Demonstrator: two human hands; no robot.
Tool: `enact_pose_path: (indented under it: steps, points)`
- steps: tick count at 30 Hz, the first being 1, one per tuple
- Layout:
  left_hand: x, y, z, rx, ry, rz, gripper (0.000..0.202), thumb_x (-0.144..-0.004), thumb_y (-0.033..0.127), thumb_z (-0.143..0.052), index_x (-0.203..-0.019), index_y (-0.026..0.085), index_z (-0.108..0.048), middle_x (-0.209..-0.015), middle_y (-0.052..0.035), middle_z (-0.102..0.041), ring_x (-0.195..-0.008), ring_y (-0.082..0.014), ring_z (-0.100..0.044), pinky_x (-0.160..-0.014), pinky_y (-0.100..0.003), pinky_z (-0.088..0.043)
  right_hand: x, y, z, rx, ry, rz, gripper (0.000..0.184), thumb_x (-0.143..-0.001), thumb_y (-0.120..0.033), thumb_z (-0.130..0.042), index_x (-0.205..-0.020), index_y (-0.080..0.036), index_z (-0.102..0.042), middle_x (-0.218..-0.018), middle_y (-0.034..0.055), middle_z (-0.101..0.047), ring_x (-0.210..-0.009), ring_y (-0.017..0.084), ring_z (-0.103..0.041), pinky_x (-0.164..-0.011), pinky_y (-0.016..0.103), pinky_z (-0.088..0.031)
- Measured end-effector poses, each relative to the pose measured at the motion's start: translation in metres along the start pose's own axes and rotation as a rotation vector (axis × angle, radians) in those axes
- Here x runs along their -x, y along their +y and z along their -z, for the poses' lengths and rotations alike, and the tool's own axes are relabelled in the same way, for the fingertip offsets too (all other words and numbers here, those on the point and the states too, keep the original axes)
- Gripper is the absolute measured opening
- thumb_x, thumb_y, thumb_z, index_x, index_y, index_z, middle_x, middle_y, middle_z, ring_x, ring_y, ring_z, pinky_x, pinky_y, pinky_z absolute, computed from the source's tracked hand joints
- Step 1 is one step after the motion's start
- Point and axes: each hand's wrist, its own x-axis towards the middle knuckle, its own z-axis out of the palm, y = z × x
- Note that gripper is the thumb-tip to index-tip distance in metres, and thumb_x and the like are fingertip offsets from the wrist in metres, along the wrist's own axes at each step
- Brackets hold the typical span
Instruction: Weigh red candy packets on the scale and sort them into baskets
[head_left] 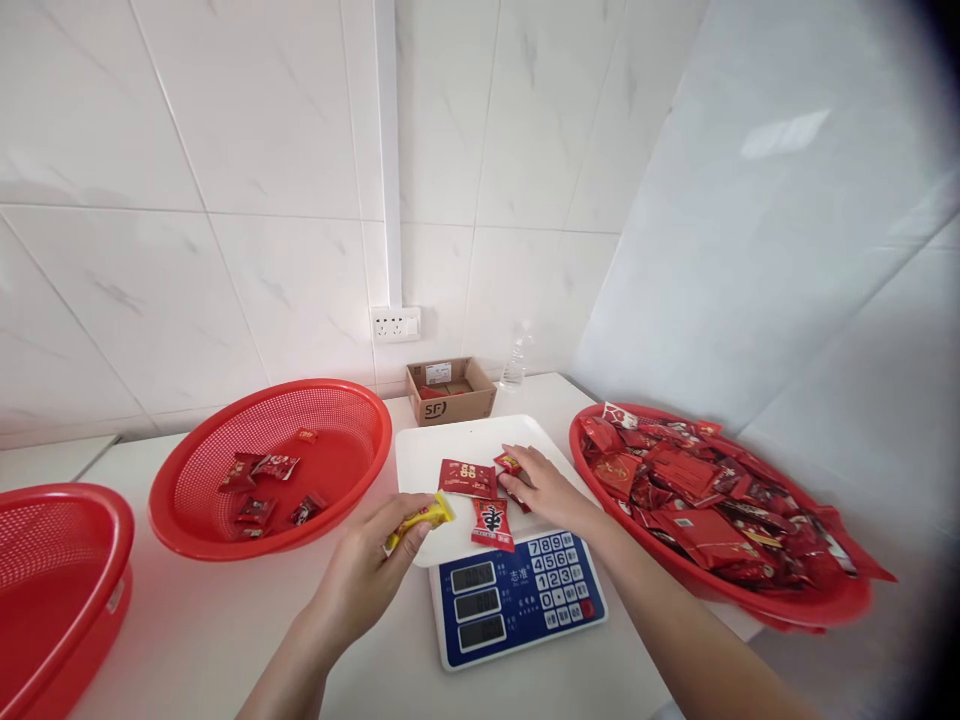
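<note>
Basket (pixel 817 603) heaped with red packets (pixel 690 475), left grip (pixel 371 555) clamped on yellow packet (pixel 429 514), right grip (pixel 551 492) unclear

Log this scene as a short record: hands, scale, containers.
left hand: grips a yellow packet
right hand: fingers on a red packet, over the white tray
scale: blue keypad panel; top reading unclear
also on tray: other red packets
heaped basket: piled with red packets
sparse basket: a few small red packets
cardboard box: behind the tray
</note>
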Motion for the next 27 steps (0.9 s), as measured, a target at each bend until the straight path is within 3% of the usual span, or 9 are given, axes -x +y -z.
enact_pose_path:
  steps: [5, 8, 13, 16, 20, 22, 24, 27]
  points:
    - [0.0, 0.001, 0.0, 0.005, 0.012, -0.001, 0.022, -0.091, 0.03, -0.047, -0.105, 0.023, -0.063, -0.103, -0.0039, -0.07, -0.092, -0.016, -0.065, -0.079, -0.024, -0.052, 0.01, -0.025, -0.004, 0.103, -0.167, 0.171, 0.078, -0.075, -0.071, -0.048, -0.141, -0.031, -0.037, -0.153, 0.0086, -0.022, -0.141, 0.032, -0.007, -0.111, 0.054, -0.009]
    - [0.0, 0.001, 0.0, -0.016, 0.016, 0.0, 0.022, -0.091, 0.03, -0.048, -0.105, 0.024, -0.063, -0.105, -0.0038, -0.07, -0.094, -0.0159, -0.065, -0.08, -0.024, -0.051, 0.007, -0.034, -0.009, 0.139, -0.165, 0.203, 0.07, -0.077, -0.071, -0.045, -0.137, -0.034, -0.043, -0.152, 0.0065, -0.027, -0.14, 0.033, -0.012, -0.11, 0.054, -0.009]
    - [0.001, 0.0, 0.001, -0.027, 0.007, 0.002, 0.022, -0.091, 0.03, -0.048, -0.106, 0.023, -0.062, -0.106, -0.0044, -0.069, -0.096, -0.0159, -0.064, -0.081, -0.025, -0.051, -0.005, -0.037, -0.017, 0.103, -0.017, 0.193, 0.056, -0.084, -0.06, -0.044, -0.129, -0.03, -0.054, -0.141, 0.0063, -0.045, -0.135, 0.029, -0.029, -0.109, 0.051, -0.02]
    - [0.001, 0.0, 0.002, -0.031, 0.017, 0.002, 0.022, -0.091, 0.03, -0.048, -0.106, 0.023, -0.062, -0.105, -0.0045, -0.069, -0.095, -0.0164, -0.064, -0.081, -0.026, -0.051, -0.005, -0.032, -0.014, -0.049, 0.103, 0.213, 0.05, -0.086, -0.054, -0.044, -0.123, -0.024, -0.059, -0.133, 0.009, -0.053, -0.129, 0.027, -0.039, -0.108, 0.049, -0.027]
    - [0.002, 0.0, 0.005, -0.007, 0.021, 0.037, 0.022, -0.09, 0.031, -0.049, -0.107, 0.024, -0.062, -0.108, -0.0047, -0.068, -0.098, -0.0173, -0.063, -0.081, -0.027, -0.05, 0.018, -0.023, -0.001, -0.338, 0.375, 0.117, 0.044, -0.086, -0.053, -0.042, -0.11, -0.022, -0.063, -0.118, 0.0095, -0.063, -0.112, 0.024, -0.056, -0.098, 0.041, -0.041]
    - [0.002, 0.004, 0.005, 0.016, -0.023, 0.064, 0.022, -0.09, 0.031, -0.05, -0.107, 0.023, -0.062, -0.106, -0.0046, -0.068, -0.096, -0.0173, -0.063, -0.08, -0.026, -0.049, 0.039, -0.023, 0.005, -0.426, 0.42, 0.04, 0.043, -0.085, -0.055, -0.045, -0.107, -0.022, -0.062, -0.112, 0.009, -0.065, -0.103, 0.023, -0.06, -0.092, 0.039, -0.046]
    - [0.003, 0.012, 0.002, 0.037, -0.134, 0.093, 0.023, -0.089, 0.03, -0.051, -0.109, 0.024, -0.06, -0.104, -0.0033, -0.069, -0.092, -0.0162, -0.064, -0.077, -0.025, -0.049, 0.065, -0.029, 0.008, -0.449, 0.341, 0.062, 0.041, -0.085, -0.055, -0.046, -0.103, -0.022, -0.062, -0.103, 0.0084, -0.067, -0.098, 0.021, -0.061, -0.088, 0.036, -0.046]
    - [0.008, 0.031, -0.005, 0.025, -0.419, 0.07, 0.022, -0.087, 0.026, -0.055, -0.108, 0.027, -0.058, -0.098, 0.0013, -0.069, -0.085, -0.0144, -0.063, -0.072, -0.023, -0.046, 0.101, -0.048, 0.001, -0.4, -0.037, 0.258, 0.048, -0.082, -0.063, -0.046, -0.097, -0.021, -0.062, -0.094, 0.0072, -0.067, -0.089, 0.02, -0.061, -0.08, 0.031, -0.048]
